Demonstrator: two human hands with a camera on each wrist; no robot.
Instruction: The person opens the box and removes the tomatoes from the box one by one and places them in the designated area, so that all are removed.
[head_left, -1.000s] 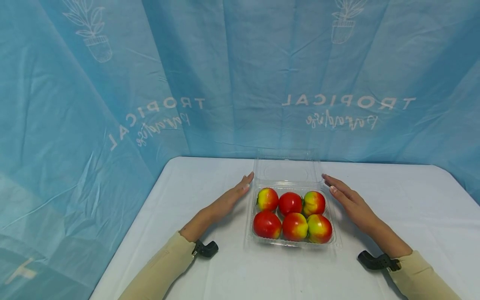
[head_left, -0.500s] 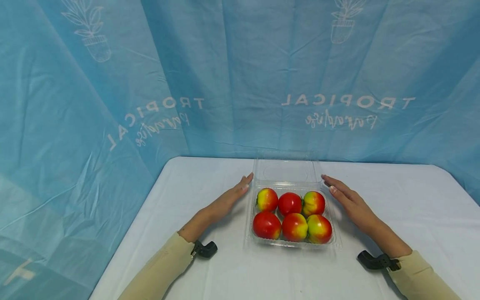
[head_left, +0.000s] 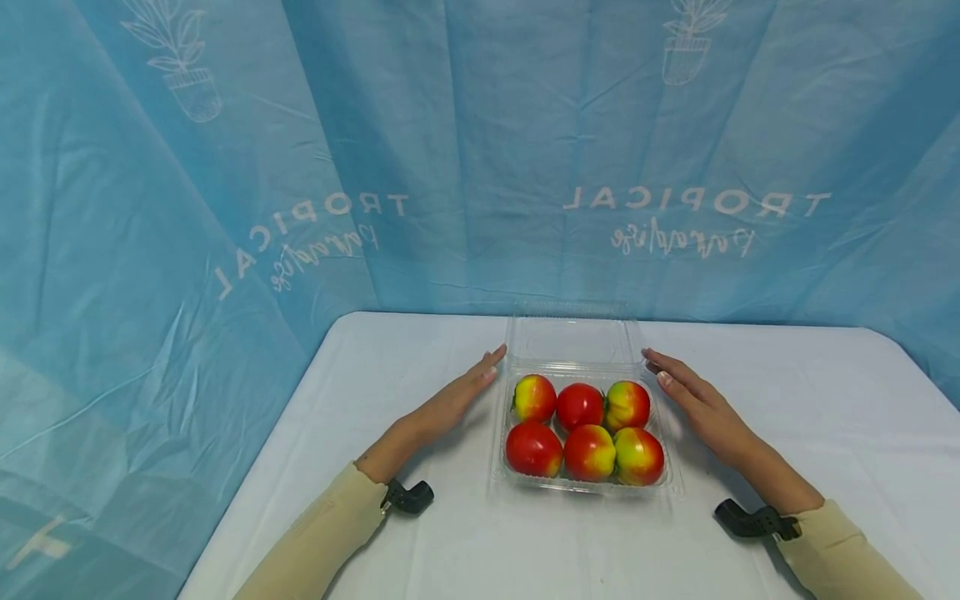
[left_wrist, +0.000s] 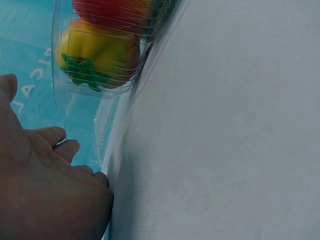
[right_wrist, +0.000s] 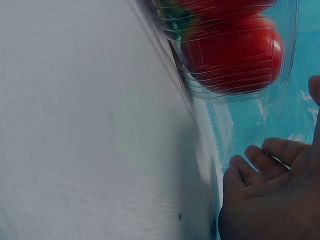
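Between the left hand (head_left: pixel 459 398) and right hand (head_left: pixel 703 404), a clear clamshell (head_left: pixel 587 488), lid (head_left: pixel 576 340) folded back, holds six red and red-yellow tomatoes (head_left: pixel 588 443) in two rows.

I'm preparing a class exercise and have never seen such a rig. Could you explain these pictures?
There is no machine: a person's bare left hand and right hand are in use. The wide view comes from a camera worn on the head; the close ones, from each wrist. On the white-covered table sits a clear plastic clamshell box holding six tomato-like fruits, its lid open. The hands flank the box, gripping nothing; whether the fingers touch the lid is unclear.
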